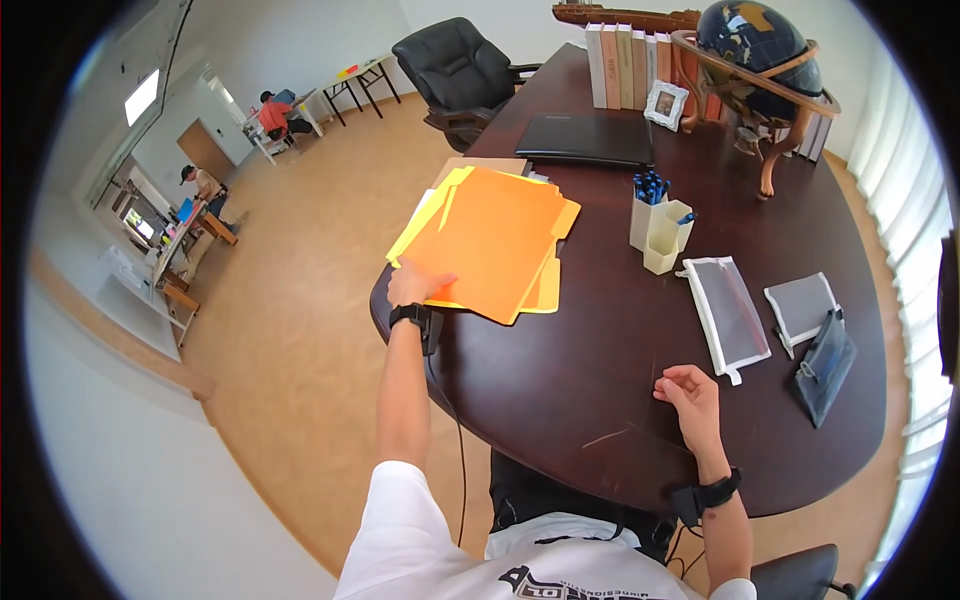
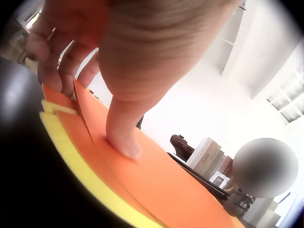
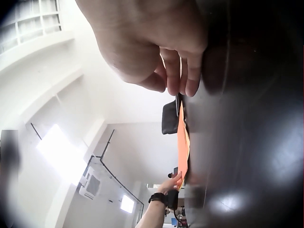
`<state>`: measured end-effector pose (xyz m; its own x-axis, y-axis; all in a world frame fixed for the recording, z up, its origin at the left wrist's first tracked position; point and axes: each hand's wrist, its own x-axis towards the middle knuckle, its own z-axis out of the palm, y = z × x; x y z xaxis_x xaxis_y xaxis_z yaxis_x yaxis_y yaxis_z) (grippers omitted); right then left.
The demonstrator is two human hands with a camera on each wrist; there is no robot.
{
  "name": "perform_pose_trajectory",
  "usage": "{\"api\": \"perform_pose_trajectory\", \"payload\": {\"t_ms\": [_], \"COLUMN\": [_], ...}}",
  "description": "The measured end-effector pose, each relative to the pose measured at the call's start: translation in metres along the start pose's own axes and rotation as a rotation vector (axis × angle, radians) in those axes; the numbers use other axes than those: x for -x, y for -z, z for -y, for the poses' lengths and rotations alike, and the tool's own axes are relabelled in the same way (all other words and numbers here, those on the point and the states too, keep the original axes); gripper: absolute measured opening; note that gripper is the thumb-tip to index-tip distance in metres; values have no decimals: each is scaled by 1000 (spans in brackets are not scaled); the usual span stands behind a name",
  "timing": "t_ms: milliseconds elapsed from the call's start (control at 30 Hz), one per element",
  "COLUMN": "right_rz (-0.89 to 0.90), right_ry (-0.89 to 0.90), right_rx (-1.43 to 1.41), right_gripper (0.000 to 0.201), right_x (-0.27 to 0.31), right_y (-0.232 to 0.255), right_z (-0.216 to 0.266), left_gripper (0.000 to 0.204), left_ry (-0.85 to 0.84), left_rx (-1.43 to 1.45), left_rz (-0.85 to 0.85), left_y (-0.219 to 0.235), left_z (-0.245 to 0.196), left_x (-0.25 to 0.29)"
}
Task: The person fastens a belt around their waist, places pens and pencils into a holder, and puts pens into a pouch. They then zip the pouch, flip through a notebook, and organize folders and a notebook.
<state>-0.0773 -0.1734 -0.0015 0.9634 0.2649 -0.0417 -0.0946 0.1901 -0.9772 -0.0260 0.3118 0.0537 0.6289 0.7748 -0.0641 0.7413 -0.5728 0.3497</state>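
A stack of orange and yellow file folders [image 1: 500, 235] lies fanned out near the left edge of the dark wooden table. My left hand [image 1: 410, 285] grips its near left corner. In the left wrist view the thumb [image 2: 124, 140] presses on the top orange folder, while the other fingers [image 2: 69, 71] reach past the stack's edge, their tips partly hidden by it. My right hand [image 1: 692, 405] is at the near side of the table, fingers loosely curled with nothing in them. To its right lies a white-edged clear zip pouch [image 1: 735, 315].
A smaller mesh pouch [image 1: 803, 305] and a dark blue pouch [image 1: 827, 368] lie at the right. Pen holders [image 1: 662, 245] with blue pens stand mid-table. Behind them are a black laptop [image 1: 585, 139], books [image 1: 625, 65], a photo frame [image 1: 665, 104] and a globe [image 1: 755, 45].
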Motion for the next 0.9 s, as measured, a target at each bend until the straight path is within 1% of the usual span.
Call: {"api": "perform_pose_trajectory", "payload": {"t_ms": [33,100,200,267,300,333,400,467,567,600,633,667,733,767,833,900], "right_rz": [5,17,26,23,22,22,27,32,40,75,108,140,226,288,299,289], "right_ry": [7,17,17,15,15,14,8,-4,-41,-83,-127,-170,-258,-285,-307,-328], "right_rx": [12,28,37,33,28,23,12,5,2,-42,-86,-132,-195,-158,-146,-154], "right_gripper": [11,10,10,9,10,11,14,20,34,37,40,43,45,39,35,28], "right_x": [-1,-1,-1,0,0,0,0,0,2,2,2,4,8,7,5,5], "right_y": [0,0,1,1,1,1,0,0,-5,-6,-8,-9,-13,-9,-4,-5], "right_z": [-1,-2,0,1,2,2,2,2,8,9,9,10,11,7,7,11], "left_gripper": [102,85,56,39,32,28,24,20,20,20,19,19,18,17,20,33], "left_ry": [-6,-19,-68,-152,-193,-198,-194,-193,-152,-124,-123,-85,-57,-91,-168,-430], "left_rx": [2,2,-30,225,353,605,1104,1349,1565,1612,1628,1635,1564,1347,914,544], "left_rz": [-33,-95,-225,-246,-256,-182,-20,44,182,236,282,313,439,381,259,-98], "left_y": [-4,2,-10,-21,-24,-30,-28,-18,-26,-28,-34,-37,-44,-46,-48,-44], "left_z": [7,12,30,51,56,63,68,60,70,71,73,70,69,69,65,48], "left_x": [1,21,14,3,7,15,58,122,186,205,222,238,261,271,284,290]}}
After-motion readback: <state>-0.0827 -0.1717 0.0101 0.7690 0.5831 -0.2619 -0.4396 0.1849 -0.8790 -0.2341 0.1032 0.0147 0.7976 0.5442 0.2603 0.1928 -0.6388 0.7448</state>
